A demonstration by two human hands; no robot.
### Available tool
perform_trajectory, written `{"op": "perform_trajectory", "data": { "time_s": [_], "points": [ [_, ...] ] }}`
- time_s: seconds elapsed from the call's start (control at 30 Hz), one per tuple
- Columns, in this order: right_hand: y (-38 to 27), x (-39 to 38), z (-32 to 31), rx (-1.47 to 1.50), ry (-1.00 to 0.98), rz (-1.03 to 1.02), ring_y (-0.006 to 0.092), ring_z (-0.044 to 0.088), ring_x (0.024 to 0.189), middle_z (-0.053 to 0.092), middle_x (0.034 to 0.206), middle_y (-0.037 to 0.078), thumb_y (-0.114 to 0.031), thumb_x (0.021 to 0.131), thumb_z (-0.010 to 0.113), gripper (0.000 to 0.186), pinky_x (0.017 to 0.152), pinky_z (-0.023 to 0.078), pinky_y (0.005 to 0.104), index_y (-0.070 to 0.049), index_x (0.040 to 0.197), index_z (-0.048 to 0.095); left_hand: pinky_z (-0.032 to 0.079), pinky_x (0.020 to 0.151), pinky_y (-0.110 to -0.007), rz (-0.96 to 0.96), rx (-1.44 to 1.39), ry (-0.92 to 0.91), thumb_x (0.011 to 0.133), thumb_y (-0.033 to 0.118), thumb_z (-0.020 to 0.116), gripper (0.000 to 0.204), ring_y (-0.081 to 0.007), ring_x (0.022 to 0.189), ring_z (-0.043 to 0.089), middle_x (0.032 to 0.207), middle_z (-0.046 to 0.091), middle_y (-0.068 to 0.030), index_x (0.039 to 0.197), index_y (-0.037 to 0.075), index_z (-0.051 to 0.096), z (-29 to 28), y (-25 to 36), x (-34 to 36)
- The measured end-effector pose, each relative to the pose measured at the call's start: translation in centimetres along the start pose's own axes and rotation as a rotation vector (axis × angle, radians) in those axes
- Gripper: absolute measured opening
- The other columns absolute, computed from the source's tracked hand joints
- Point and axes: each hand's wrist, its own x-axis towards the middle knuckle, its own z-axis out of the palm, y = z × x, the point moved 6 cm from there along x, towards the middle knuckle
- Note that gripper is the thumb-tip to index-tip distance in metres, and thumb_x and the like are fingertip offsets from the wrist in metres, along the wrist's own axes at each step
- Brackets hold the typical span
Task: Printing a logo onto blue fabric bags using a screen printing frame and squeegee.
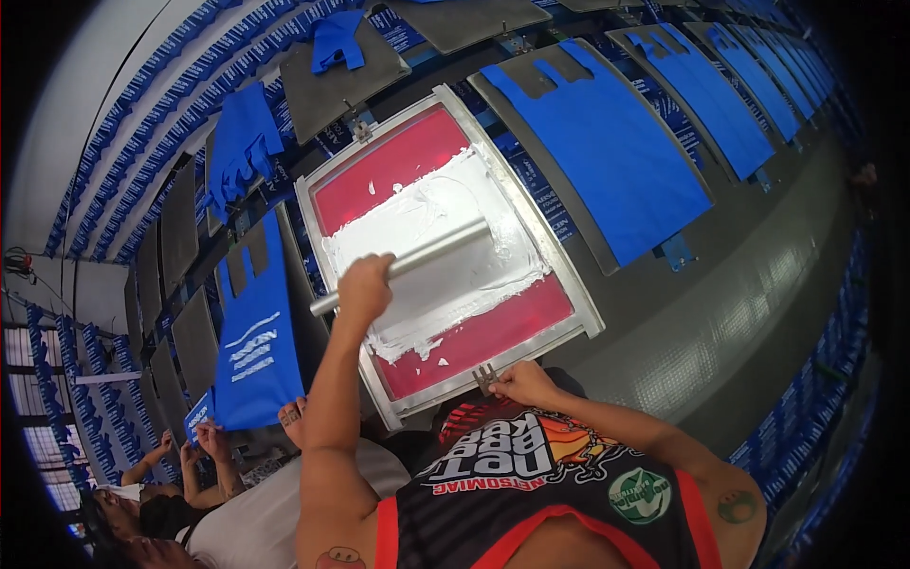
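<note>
Left arm: up it comes from the lower edge, nearly straight, reaching your left hand [366, 289] over the screen's left side.
Left fingers: wrapped around the pale squeegee [439, 248], nearer its left end.
Squeegee: lying slantwise across the screen-printing frame [513, 204], far end higher, amid the white ink [427, 318].
Right arm: elbow bent out, forearm angled inward, your right hand [528, 385] down at the frame's near edge.
Right fingers: folded in, tips against the metal bracket [484, 377]; you can't tell whether they pinch it.
Blue bags: one [592, 156] laid flat right of the frame; a printed one [256, 322] on the left, a co-worker's hand [292, 417] near its lower corner.
Hidden: the squeegee's underside and your left fingertips.
Cut off: the far boards, lost at the dark rim.
</note>
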Motion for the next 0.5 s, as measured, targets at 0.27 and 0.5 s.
{"op": "perform_trajectory", "data": {
  "time_s": [0.27,0.5],
  "points": [
    [-0.9,-0.5,0.6,-0.064,0.042,-0.100,0.0178,0.062,0.054,0.064,0.060,0.012,-0.032,0.081,0.069,0.027,0.055,0.047,0.0320,-0.006,0.075,0.073,0.050,0.069,-0.041,0.072,0.017,0.377,0.071,0.000,0.055,0.029,-0.0298,0.082,0.059,0.086,0.061,-0.0096,0.096,0.011,0.063,5.2,-0.3,1.7],
    [0.0,0.1,-0.1,-0.111,-0.021,-0.034,0.0235,0.064,0.058,0.064,0.065,0.017,-0.038,0.081,0.069,0.032,0.060,0.049,0.0342,-0.007,0.088,0.074,0.050,0.070,-0.042,-0.023,-0.072,0.203,0.069,-0.002,0.056,0.032,-0.0298,0.083,0.060,0.086,0.062,-0.0095,0.097,0.011,0.063,2.1,4.3,-5.3]
  ]
}}
